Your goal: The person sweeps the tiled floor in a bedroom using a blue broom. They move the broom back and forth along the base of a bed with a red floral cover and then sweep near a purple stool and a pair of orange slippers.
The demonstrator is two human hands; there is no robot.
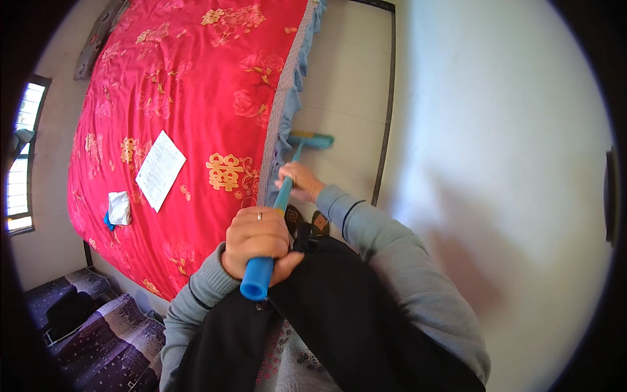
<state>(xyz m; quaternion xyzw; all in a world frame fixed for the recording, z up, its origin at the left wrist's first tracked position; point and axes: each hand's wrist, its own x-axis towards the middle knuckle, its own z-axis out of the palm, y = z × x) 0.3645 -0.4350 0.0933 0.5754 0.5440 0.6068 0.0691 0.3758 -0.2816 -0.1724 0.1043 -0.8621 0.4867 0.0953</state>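
Note:
A broom with a blue handle slants away from my body toward the floor. Near its top end, just below the hollow blue grip tip, my left hand is wrapped around it; a ring shows on one finger. Further down the shaft my right hand grips it too. The broom head, teal with a yellow-brown strip, rests at the floor beside the bed's blue ruffled skirt. Its bristles look blurred, and its left end lies close against the ruffle.
A bed with a red floral cover fills the left, bearing a printed sheet and a white cloth-like item. Pale floor tiles run between bed and white wall. Purple patterned fabric lies lower left. My patterned footwear shows below.

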